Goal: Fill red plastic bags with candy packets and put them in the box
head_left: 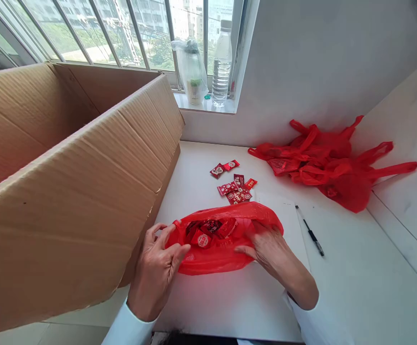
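A red plastic bag [215, 266] lies on the white table with its mouth spread, and several red-wrapped packets [211, 230] show inside it. My left hand [158, 268] grips the bag's left rim, with the fingers bent around the film. At the other end, my right hand [267, 247] reaches into the mouth; its thumb stands apart from the fingers, whose tips are partly hidden inside the bag. Just behind the bag lie several loose red packets [239, 194], with a smaller pair of packets [224, 167] farther back.
A large open cardboard box [86, 215] takes up the left side. More red plastic bags [333, 163] are heaped at the back right. A black pen [310, 232] lies right of the bag. On the windowsill stand a water bottle [222, 67] and a bagged cup [194, 81].
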{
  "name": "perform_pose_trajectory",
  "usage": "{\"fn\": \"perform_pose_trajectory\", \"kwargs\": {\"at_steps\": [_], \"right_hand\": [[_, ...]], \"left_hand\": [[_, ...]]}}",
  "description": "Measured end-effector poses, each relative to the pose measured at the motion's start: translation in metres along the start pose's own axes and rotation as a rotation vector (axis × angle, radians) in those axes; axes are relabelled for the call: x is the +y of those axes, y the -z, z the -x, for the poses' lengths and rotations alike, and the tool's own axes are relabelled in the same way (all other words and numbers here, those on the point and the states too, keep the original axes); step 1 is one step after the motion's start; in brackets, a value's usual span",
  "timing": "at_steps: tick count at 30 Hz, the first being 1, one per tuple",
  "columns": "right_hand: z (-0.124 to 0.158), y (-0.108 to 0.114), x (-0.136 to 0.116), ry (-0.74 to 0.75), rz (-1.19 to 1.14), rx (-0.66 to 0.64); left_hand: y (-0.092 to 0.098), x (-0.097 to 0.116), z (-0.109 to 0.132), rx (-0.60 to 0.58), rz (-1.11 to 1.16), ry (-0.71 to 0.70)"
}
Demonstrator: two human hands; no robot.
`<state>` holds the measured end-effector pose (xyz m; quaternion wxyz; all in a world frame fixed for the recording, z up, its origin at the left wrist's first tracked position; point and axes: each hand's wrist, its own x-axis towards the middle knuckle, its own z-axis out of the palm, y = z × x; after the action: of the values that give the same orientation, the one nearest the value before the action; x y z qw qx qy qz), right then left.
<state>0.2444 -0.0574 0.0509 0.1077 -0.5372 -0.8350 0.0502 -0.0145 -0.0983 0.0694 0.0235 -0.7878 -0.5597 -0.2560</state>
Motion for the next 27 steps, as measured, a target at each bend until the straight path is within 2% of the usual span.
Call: {"fn": "perform_pose_trajectory", "kwargs": {"at_steps": [3,6,9,13,16,19,22,27], "right_hand": [[-0.004,-0.005,-0.003,-0.015,0.015,-0.065],[-0.003,-0.007,-0.008,0.000,-0.054,-0.063],[0.004,-0.009,-0.011,0.022,-0.131,-0.149],[0.006,-0.020,-0.007,-0.006,-0.195,-0.193],[-0.005,-0.030,-0.001,0.008,-0.208,-0.164],[-0.022,-0.035,0.004,0.024,-0.196,-0.151],[-0.035,-0.028,0.008,0.034,-0.213,-0.155],[-0.044,-0.008,0.007,0.028,-0.183,-0.128]], "left_hand": [[-0.002,0.000,0.003,0.053,-0.020,0.051],[-0.010,0.004,0.009,-0.079,-0.049,0.109],[-0.022,0.007,0.021,-0.224,-0.028,0.140],[-0.040,0.005,0.028,-0.269,0.025,0.169],[-0.050,-0.004,0.014,-0.269,0.123,0.200],[-0.056,-0.018,-0.008,-0.244,0.241,0.217],[-0.059,-0.031,-0.025,-0.162,0.375,0.222],[-0.069,-0.040,-0.026,0.041,0.541,0.251]]}}
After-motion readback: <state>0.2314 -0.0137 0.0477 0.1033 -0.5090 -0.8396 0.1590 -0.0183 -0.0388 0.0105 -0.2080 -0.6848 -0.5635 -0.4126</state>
